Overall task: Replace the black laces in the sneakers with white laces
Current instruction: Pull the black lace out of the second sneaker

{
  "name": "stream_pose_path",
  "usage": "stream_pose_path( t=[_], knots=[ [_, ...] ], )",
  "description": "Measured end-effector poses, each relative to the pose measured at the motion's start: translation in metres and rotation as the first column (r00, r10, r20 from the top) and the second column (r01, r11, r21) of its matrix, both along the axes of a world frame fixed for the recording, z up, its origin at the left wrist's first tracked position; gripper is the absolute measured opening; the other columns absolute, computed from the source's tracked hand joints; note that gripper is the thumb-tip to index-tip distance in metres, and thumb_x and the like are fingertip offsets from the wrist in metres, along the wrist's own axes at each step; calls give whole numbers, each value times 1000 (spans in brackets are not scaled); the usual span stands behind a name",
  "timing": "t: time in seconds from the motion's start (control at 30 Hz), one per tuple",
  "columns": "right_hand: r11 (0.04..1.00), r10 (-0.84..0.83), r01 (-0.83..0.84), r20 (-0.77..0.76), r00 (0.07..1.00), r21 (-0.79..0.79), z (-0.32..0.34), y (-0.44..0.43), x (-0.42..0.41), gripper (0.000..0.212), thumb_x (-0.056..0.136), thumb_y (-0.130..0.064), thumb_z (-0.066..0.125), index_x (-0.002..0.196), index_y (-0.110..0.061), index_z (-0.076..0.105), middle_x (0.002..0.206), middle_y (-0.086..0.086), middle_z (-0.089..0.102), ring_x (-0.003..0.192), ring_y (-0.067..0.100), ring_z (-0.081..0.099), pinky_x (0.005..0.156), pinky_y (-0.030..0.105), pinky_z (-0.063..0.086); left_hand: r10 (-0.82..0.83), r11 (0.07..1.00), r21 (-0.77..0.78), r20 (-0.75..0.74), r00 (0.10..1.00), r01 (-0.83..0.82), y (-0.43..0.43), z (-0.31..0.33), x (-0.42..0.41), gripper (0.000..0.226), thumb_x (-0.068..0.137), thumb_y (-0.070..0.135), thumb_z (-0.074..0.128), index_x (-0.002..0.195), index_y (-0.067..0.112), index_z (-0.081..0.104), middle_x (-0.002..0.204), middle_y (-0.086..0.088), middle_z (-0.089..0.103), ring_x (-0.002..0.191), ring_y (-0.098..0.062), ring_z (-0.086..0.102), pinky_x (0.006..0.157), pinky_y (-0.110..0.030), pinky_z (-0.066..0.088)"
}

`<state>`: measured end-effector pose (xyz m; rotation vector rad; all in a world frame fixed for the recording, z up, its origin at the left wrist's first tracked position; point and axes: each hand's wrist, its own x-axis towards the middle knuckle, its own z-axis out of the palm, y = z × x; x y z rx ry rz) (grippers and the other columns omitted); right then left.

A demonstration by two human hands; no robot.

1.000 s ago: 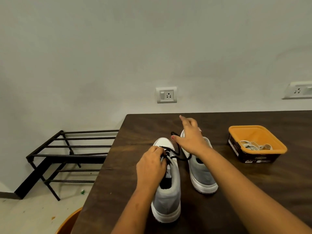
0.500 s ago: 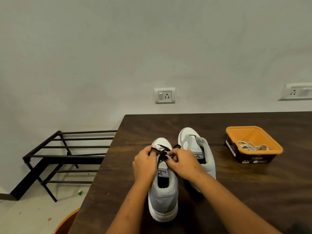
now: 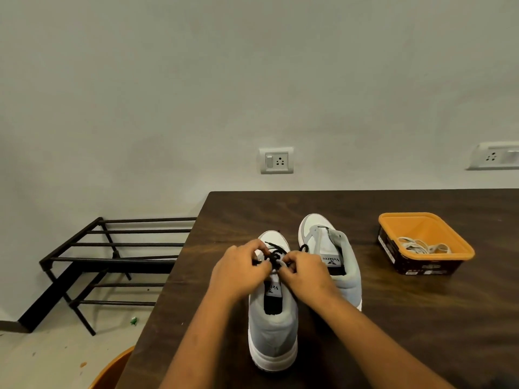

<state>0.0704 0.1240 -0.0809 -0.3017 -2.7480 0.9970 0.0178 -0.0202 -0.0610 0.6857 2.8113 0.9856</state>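
Two grey and white sneakers stand side by side on the dark wooden table (image 3: 407, 318), toes toward the wall. The left sneaker (image 3: 272, 327) carries a black lace (image 3: 276, 252) over its front. My left hand (image 3: 238, 272) and my right hand (image 3: 304, 272) meet over its tongue, and both pinch the black lace with curled fingers. The right sneaker (image 3: 337, 256) stands just beyond my right hand with its tongue upright; no lace shows on it. White laces (image 3: 421, 247) lie coiled in an orange tub (image 3: 449, 234) at the right.
A black metal shoe rack (image 3: 112, 259) stands on the floor left of the table. An orange rim (image 3: 112, 372) shows by the table's near left corner. A wall socket (image 3: 276, 160) sits above the table's far edge, another socket (image 3: 494, 157) at the right.
My right hand has come back from beyond the right sneaker to the left sneaker's front, where it now pinches the black lace beside my left hand.
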Motion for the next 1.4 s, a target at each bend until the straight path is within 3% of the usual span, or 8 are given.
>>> stream_pose_path(
  t=[0.27, 0.6, 0.73, 0.87, 0.93, 1.1, 1.2, 1.4],
  knots=[
    [982, 28, -24, 21, 999, -190, 7, 10, -3, 7, 79, -19, 71, 85, -20, 68, 62, -5, 65, 61, 6, 59, 65, 23, 50, -106, 942, -314, -621, 777, -123, 15, -14, 0, 16, 63, 41, 81, 69, 29, 72, 79, 12, 62, 78, -16, 55, 65, -34, 44],
    [989, 13, -10, 19, 1000, -151, 2, 10, -7, 6, 82, -24, 68, 86, -20, 69, 60, -8, 59, 58, 4, 54, 55, 13, 39, 211, 974, 167, -400, 892, -155, 14, -17, 6, 8, 83, 22, 67, 76, 26, 70, 113, 17, 53, 113, -12, 39, 98, -38, 28],
    [994, -3, 8, 48, 999, -105, -2, 10, -11, 4, 84, -27, 65, 80, -25, 63, 56, -9, 52, 55, 5, 48, 55, 18, 38, 234, 262, 891, 315, 920, -372, -3, 12, -5, 29, 92, -2, 50, 72, 19, 56, 102, 4, 59, 94, -10, 58, 91, -24, 41],
    [996, 3, 2, 57, 998, -91, -4, 7, -13, 9, 83, -29, 65, 75, -27, 61, 56, -10, 51, 56, 8, 48, 60, 23, 41, -80, -316, 788, 532, 843, -528, -26, 16, -13, 29, 100, 6, 36, 76, 18, 47, 78, 1, 63, 63, -9, 63, 71, -26, 54],
    [995, 9, -3, 59, 998, -98, -4, 6, -13, 12, 82, -28, 65, 71, -27, 59, 56, -10, 51, 56, 7, 48, 61, 23, 42, -40, -199, 816, 546, 837, -542, -25, 14, -11, 29, 100, 8, 37, 75, 17, 46, 72, -1, 53, 46, -3, 48, 45, -14, 45],
    [992, 26, -23, 26, 999, -121, -1, 7, -12, 11, 80, -23, 68, 73, -26, 59, 71, -3, 56, 66, 10, 51, 61, 20, 40, 61, 966, 256, -85, 995, -37, -11, 1, -7, 14, 86, 21, 65, 95, 28, 58, 76, 9, 51, 62, -3, 48, 58, -17, 41],
    [987, 28, -24, 25, 999, -162, 2, 9, -12, 7, 77, -20, 71, 77, -20, 64, 84, 0, 59, 78, 12, 55, 62, 16, 39, -67, 980, -196, -219, 974, 24, 4, -8, 2, 26, 83, 36, 63, 109, 33, 58, 106, 10, 51, 97, -9, 53, 75, -27, 48],
    [979, 29, -25, 18, 999, -202, 0, 7, -14, 10, 80, -20, 69, 84, -19, 60, 68, -11, 53, 62, -1, 47, 53, 7, 37, -28, 971, -213, -548, 836, -107, 16, -17, 4, 20, 91, 32, 54, 98, 21, 69, 109, 9, 58, 94, -17, 53, 69, -32, 44]
  ],
)
